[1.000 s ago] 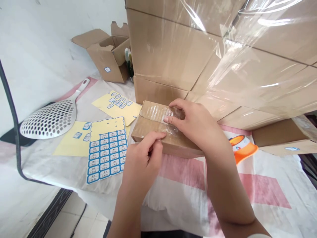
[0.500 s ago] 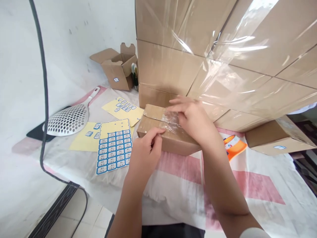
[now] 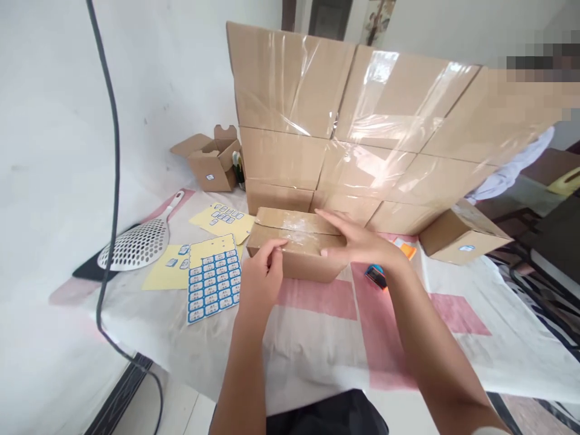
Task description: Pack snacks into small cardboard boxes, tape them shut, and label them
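A closed cardboard box [image 3: 299,266] lies on the table before me, clear tape [image 3: 294,232] stuck across its top seam. At the box's left front edge, my left hand [image 3: 265,272] is curled, with the index fingertip on the top near the tape. My right hand [image 3: 357,241] is spread open over the right end. Its thumb is at the front top edge and its fingers reach toward the back. Just left of the box are a sheet of blue-framed labels [image 3: 212,284] and a yellow backing sheet [image 3: 222,220]. A small blue and black object [image 3: 376,276] lies near my right forearm.
Behind the box stands a stack of taped cartons [image 3: 290,157]. An open carton [image 3: 211,172] is at the back left, another carton [image 3: 462,238] at the right. A white perforated skimmer [image 3: 140,244] lies at the left. A black cable [image 3: 115,181] hangs in front of the wall.
My right hand has come off the tape to the box's right end, fingers wider apart. The tape now lies flatter. My view has tilted up, showing more of the carton stack.
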Tool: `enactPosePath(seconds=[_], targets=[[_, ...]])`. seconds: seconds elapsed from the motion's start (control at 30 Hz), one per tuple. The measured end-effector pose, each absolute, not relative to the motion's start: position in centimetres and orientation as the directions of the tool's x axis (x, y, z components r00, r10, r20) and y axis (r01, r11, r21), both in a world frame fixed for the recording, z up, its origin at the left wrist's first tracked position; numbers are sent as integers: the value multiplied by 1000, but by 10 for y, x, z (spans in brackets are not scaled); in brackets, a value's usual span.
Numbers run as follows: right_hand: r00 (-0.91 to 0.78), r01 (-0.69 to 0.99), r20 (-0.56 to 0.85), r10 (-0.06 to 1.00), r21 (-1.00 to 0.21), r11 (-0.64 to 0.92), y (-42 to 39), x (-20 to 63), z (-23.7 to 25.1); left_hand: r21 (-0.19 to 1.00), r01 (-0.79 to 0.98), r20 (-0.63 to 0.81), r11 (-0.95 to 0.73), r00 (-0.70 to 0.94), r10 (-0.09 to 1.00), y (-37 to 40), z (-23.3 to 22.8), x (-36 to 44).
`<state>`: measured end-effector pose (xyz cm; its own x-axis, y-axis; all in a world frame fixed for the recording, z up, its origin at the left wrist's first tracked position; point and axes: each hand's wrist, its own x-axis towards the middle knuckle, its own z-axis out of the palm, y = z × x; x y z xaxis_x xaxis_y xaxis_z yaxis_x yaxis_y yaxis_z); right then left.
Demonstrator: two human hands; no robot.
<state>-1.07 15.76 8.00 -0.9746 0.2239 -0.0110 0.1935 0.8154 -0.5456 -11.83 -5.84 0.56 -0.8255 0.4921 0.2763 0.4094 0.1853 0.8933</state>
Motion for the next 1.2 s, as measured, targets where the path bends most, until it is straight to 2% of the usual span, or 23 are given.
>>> enactPosePath(seconds=[0.07,0.3,0.47,0.6,0.67,0.73,0.8,0.87,1.03,1.1,1.2], targets=[[-976,159,32,214,-561,812,156,15,65,885,423,286,194,-824,489,-60,5,-120],[-851,106,377,367,-560,822,122,55,13,838,513,371,184,-785,496,-63,3,-122],[-679,59,608,411,-513,856,103,99,9,835,550,501,15,-772,391,-63,8,-109],[-466,203,741,484,-443,873,89,169,22,812,577,575,-87,-768,283,-63,15,-101],[-298,350,813,500,-394,850,84,205,31,796,599,597,-83,-756,269,-62,15,-101],[-96,537,865,493,-371,757,83,238,36,799,598,591,-73,-755,284,-60,14,-103],[35,695,877,478,-365,619,92,263,32,813,579,570,-72,-762,307,-57,12,-105],[79,787,868,490,-356,504,109,281,18,821,567,559,-74,-769,310,-54,10,-108],[-19,873,808,588,-274,404,178,284,-30,822,567,556,-52,-780,287,-52,7,-111],[-40,894,788,614,-247,375,206,271,-36,826,562,546,-36,-785,293,-54,6,-114],[-10,915,695,719,-284,288,246,246,-29,834,552,534,-4,-803,264,-61,5,-121]])
